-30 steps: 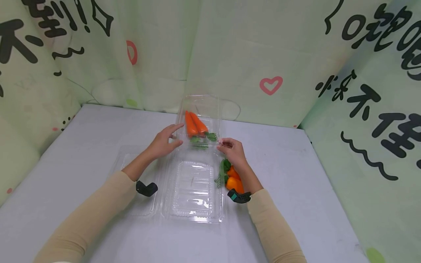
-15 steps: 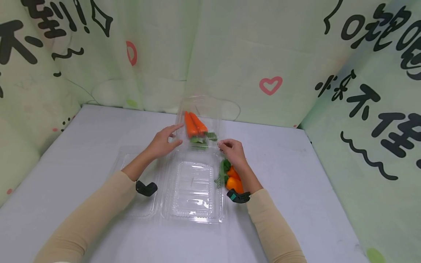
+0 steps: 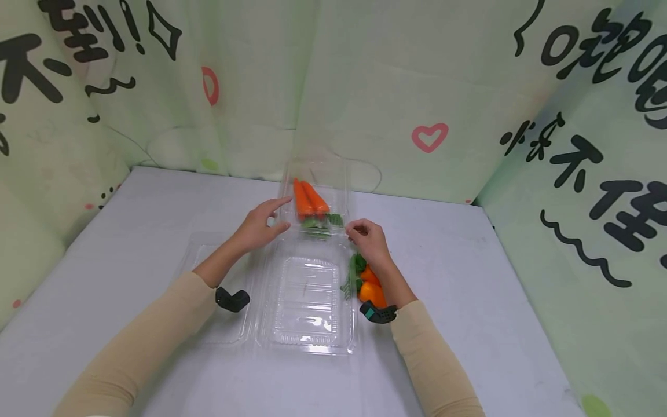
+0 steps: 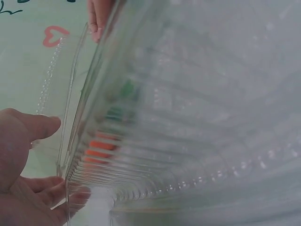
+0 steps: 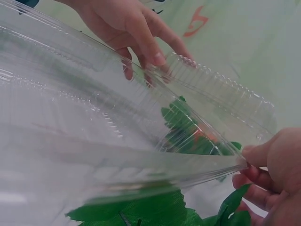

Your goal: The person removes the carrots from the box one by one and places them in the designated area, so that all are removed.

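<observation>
Clear plastic container (image 3: 307, 298) lay on surface (image 3: 443, 301). Right hand (image 3: 369, 240) pinched its rim; left hand (image 3: 258, 225) spread loosely at far-left edge. Two carrots (image 3: 311, 198) showed through its far end. Lopsided pull could have buckled thin plastic, jostling them.

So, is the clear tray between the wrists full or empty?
The clear tray is empty: in the head view its ridged floor is bare, with the pale table showing through.

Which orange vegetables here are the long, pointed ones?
The tapered pair seen through clear plastic, between the left hand and right hand; the other orange vegetables, nearer the person, look rounder.
</observation>
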{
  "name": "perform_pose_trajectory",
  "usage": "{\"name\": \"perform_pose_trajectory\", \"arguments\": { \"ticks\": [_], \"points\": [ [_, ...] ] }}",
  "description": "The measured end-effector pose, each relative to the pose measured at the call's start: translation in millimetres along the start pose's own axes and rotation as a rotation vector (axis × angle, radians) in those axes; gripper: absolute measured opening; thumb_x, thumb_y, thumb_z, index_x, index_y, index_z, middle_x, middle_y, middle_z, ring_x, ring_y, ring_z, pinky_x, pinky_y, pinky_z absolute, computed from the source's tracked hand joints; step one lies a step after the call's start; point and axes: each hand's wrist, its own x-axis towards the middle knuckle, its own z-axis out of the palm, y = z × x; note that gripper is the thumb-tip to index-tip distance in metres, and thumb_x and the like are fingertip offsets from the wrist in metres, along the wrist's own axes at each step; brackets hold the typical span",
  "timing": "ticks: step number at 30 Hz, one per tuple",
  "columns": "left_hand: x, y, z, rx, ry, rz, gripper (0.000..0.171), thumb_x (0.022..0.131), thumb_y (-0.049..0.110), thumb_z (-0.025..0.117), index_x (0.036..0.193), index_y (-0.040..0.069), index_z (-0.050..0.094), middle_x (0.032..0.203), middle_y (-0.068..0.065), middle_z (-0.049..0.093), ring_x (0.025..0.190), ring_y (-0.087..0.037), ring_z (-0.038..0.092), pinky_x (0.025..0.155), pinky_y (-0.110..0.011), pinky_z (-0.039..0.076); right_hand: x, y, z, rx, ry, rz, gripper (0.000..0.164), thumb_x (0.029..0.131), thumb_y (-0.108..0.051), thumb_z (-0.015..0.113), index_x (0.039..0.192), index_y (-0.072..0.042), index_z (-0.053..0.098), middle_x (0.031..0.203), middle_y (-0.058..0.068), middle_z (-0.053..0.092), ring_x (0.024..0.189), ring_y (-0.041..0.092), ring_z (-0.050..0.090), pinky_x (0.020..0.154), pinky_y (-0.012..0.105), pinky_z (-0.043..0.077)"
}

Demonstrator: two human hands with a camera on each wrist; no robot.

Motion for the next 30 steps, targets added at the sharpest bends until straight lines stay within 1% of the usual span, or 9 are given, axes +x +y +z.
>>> {"name": "perform_pose_trajectory", "arguments": {
  "ticks": [2, 4, 6, 9, 12, 15, 20, 23, 30],
  "points": [
    [-0.3, 0.2, 0.0, -0.002, 0.002, 0.000, 0.063, 0.095, 0.023, 0.061, 0.151, 0.023, 0.033, 0.156, -0.011, 0.034, 0.126, -0.034, 0.050, 0.093, -0.048, 0.054, -0.1, 1.0, 0.2, 0.004, 0.004, -0.023, 0.019, 0.097, -0.018, 0.059, 0.112, -0.007, 0.061, 0.102, 0.011, 0.061, 0.093, 0.025, 0.059, 0.085, 0.027, 0.054],
    [-0.6, 0.6, 0.1, -0.006, 0.004, 0.001, 0.062, 0.095, 0.023, 0.061, 0.151, 0.023, 0.034, 0.156, -0.011, 0.033, 0.126, -0.034, 0.050, 0.092, -0.048, 0.054, 0.1, 1.5, 0.4, 0.015, 0.004, -0.041, 0.022, 0.096, -0.015, 0.059, 0.117, -0.006, 0.058, 0.102, 0.012, 0.062, 0.093, 0.026, 0.061, 0.085, 0.027, 0.055],
    [-0.9, 1.1, 0.1, -0.010, 0.007, -0.003, 0.062, 0.095, 0.023, 0.061, 0.151, 0.023, 0.034, 0.156, -0.011, 0.032, 0.127, -0.034, 0.049, 0.093, -0.049, 0.054, 0.3, 1.6, 0.5, 0.015, 0.000, -0.050, 0.030, 0.097, -0.013, 0.058, 0.126, -0.009, 0.054, 0.103, 0.013, 0.063, 0.094, 0.027, 0.062, 0.088, 0.029, 0.055],
    [-1.0, 1.5, 0.0, -0.015, 0.013, -0.008, 0.062, 0.095, 0.023, 0.061, 0.150, 0.024, 0.034, 0.157, -0.013, 0.029, 0.129, -0.035, 0.047, 0.094, -0.050, 0.053, 0.5, 1.1, 0.5, 0.018, -0.011, -0.050, 0.045, 0.097, -0.012, 0.057, 0.140, -0.013, 0.045, 0.108, 0.015, 0.064, 0.097, 0.028, 0.063, 0.093, 0.033, 0.054],
    [-1.0, 1.9, -0.5, -0.021, 0.018, -0.016, 0.060, 0.095, 0.023, 0.060, 0.150, 0.024, 0.035, 0.158, -0.016, 0.025, 0.132, -0.036, 0.045, 0.096, -0.051, 0.051, 0.0, 0.1, 0.3, 0.018, -0.024, -0.038, 0.056, 0.097, -0.013, 0.056, 0.149, -0.014, 0.035, 0.111, 0.016, 0.063, 0.100, 0.029, 0.063, 0.097, 0.037, 0.053],
    [-1.2, 2.2, -1.3, -0.023, 0.027, -0.006, 0.059, 0.095, 0.022, 0.060, 0.149, 0.022, 0.037, 0.159, -0.018, 0.023, 0.134, -0.038, 0.043, 0.099, -0.052, 0.050, -0.3, 0.1, 0.2, 0.012, -0.028, -0.026, 0.057, 0.098, -0.015, 0.056, 0.151, -0.012, 0.034, 0.111, 0.015, 0.062, 0.101, 0.028, 0.062, 0.099, 0.037, 0.052],
    [-2.1, 2.8, -3.7, -0.026, 0.045, 0.027, 0.058, 0.094, 0.019, 0.061, 0.148, 0.017, 0.039, 0.158, -0.021, 0.023, 0.140, -0.040, 0.035, 0.100, -0.054, 0.048, 0.7, 1.0, 0.4, -0.008, -0.021, -0.022, 0.051, 0.098, -0.017, 0.056, 0.147, -0.011, 0.042, 0.108, 0.012, 0.060, 0.097, 0.024, 0.060, 0.099, 0.035, 0.052],
    [-1.5, 2.8, -4.5, -0.029, 0.054, 0.044, 0.058, 0.094, 0.019, 0.062, 0.147, 0.016, 0.040, 0.158, -0.021, 0.023, 0.142, -0.040, 0.031, 0.101, -0.053, 0.047, 0.5, 0.6, 0.4, -0.017, -0.019, -0.020, 0.049, 0.098, -0.018, 0.056, 0.145, -0.012, 0.044, 0.108, 0.012, 0.060, 0.096, 0.024, 0.059, 0.098, 0.035, 0.052],
    [-0.4, 3.2, -5.8, -0.027, 0.068, 0.065, 0.057, 0.094, 0.021, 0.062, 0.147, 0.016, 0.041, 0.158, -0.018, 0.024, 0.142, -0.039, 0.031, 0.104, -0.052, 0.046, 0.7, 0.4, -0.2, -0.020, -0.027, -0.012, 0.050, 0.098, -0.019, 0.056, 0.146, -0.013, 0.044, 0.110, 0.012, 0.060, 0.098, 0.025, 0.059, 0.100, 0.035, 0.052]
  ]
}}
